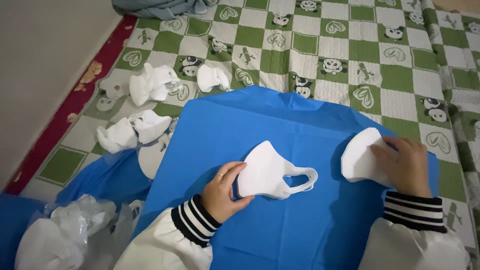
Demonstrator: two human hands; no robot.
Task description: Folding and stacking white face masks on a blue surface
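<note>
A: From the head camera, what has the left hand point(223, 192) got?

B: Its grip is narrow, thumb and fingers pinching the left edge of a white face mask point(267, 172) that lies flat on the blue sheet point(280, 235). The mask's ear loops point(302, 180) stick out on the side away from that grip.

A: And the right hand point(406, 165)?

B: It lies palm down on a second white mask point(361, 157), fingers spread over its right part. Whether the grip is closed on it or only pressing, I cannot tell. Most of that mask shows to the left of the fingers.

A: How far apart are the two masks?

B: Well apart, with bare blue sheet between them. Both sleeves end in black-and-white striped cuffs point(192, 220).

A: What lies beyond the left grip?

B: Farther left and up, loose white masks point(150, 82) are scattered on the green-and-white checked bedspread point(350, 55). Below left of the grip, clear plastic bags of masks point(65, 235) sit.
</note>
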